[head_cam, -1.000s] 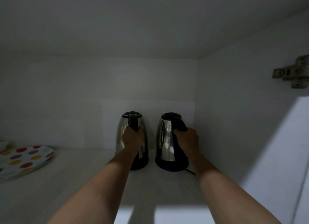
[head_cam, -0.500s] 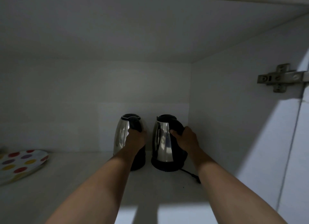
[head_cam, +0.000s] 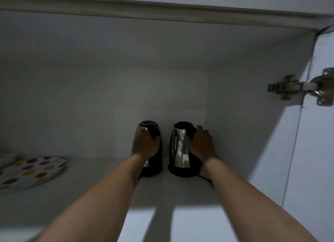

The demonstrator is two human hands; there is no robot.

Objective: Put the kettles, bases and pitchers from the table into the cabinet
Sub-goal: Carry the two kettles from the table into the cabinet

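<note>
Now both kettles stand upright at the back of the cabinet shelf (head_cam: 101, 198). Left hand (head_cam: 146, 145) wraps the left kettle (head_cam: 151, 131); right hand (head_cam: 201, 145) rests fingers spread, seemingly loosened, on the right kettle (head_cam: 178, 147), just beside the left kettle.

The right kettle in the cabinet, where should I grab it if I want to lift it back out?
Grip the right kettle by its black handle, which faces the cabinet opening, coming straight in from the front. The steel body is smooth and rounded. The right hand is already on that handle side.
</note>
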